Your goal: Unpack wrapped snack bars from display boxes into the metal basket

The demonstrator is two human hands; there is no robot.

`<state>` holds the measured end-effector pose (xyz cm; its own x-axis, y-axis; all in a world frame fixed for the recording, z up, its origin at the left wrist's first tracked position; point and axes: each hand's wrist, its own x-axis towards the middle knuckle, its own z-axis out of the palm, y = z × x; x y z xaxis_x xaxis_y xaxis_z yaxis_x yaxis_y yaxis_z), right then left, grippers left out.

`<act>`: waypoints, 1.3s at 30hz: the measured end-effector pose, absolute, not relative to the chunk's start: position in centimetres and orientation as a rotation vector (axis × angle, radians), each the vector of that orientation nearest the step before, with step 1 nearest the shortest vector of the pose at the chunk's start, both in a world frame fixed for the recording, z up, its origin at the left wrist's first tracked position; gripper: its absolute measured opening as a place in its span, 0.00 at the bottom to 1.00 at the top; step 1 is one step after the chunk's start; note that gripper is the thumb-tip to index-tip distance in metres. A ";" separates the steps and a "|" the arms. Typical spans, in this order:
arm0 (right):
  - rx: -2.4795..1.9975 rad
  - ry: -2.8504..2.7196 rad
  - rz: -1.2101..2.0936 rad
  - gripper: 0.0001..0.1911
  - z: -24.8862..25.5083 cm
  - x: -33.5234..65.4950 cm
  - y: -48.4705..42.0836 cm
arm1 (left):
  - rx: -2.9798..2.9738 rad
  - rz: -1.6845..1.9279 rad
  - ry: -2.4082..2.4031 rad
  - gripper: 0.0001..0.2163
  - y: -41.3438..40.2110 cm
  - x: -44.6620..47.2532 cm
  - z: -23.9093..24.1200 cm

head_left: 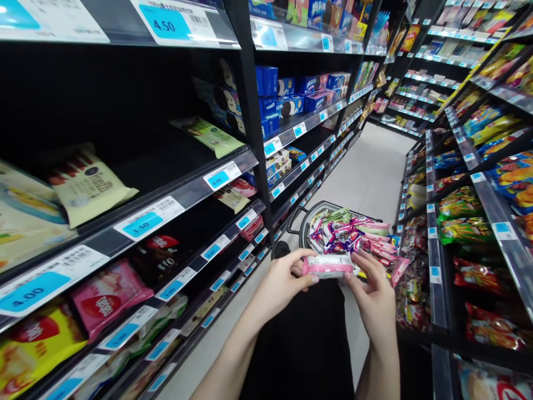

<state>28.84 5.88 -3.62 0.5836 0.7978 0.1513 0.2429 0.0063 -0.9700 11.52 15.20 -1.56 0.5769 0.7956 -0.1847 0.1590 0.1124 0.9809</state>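
Observation:
A small pink and white snack packet [328, 266] is held level between my two hands, in front of my dark clothing. My left hand [293, 270] closes on its left end with thumb and fingers. At the other end, my right hand [368, 275] grips the packet between thumb and fingertips. The print on the packet is too blurred to read. Just beyond my hands stands a dark basket [306, 229] with a handle on its left. It is heaped with pink, purple and green wrapped snacks [341, 229].
To the left runs a black shelf with price tags [150, 218], a cream snack bag [89, 183], a pink bag [110, 294] and blue Oreo boxes [287, 105]. Bagged snacks [464, 228] fill the right shelf. A pale floor aisle [358, 178] leads to more shelves [433, 83] at the far end.

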 end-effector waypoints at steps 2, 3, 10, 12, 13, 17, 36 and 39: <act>-1.447 -0.702 0.777 0.23 -4.5 29.0 6.3 | 1.439 0.580 0.921 0.20 15.4 11.5 -2.1; -1.406 -0.632 0.857 0.24 -4.9 29.1 6.4 | 1.442 0.594 0.940 0.21 15.5 11.6 -2.2; -1.264 -0.535 0.889 0.26 -4.9 29.5 6.5 | 1.197 0.725 0.764 0.25 15.5 11.9 -2.4; -1.164 -0.498 0.940 0.29 -4.3 29.4 6.2 | 1.142 0.742 0.654 0.24 15.7 11.9 -2.7; -1.109 -0.476 0.968 0.29 -4.1 29.3 6.1 | 1.128 0.755 0.609 0.23 15.8 11.8 -2.9; -1.001 -0.427 0.950 0.28 -3.6 29.2 5.6 | 1.173 0.778 0.533 0.20 15.8 11.6 -3.3; -1.081 -0.665 0.972 0.23 -0.5 25.8 4.9 | 2.467 1.420 0.463 0.06 13.7 12.0 -0.9; -1.087 -0.671 0.982 0.22 -0.7 25.8 5.1 | 2.584 1.362 0.440 0.06 13.9 11.8 -0.4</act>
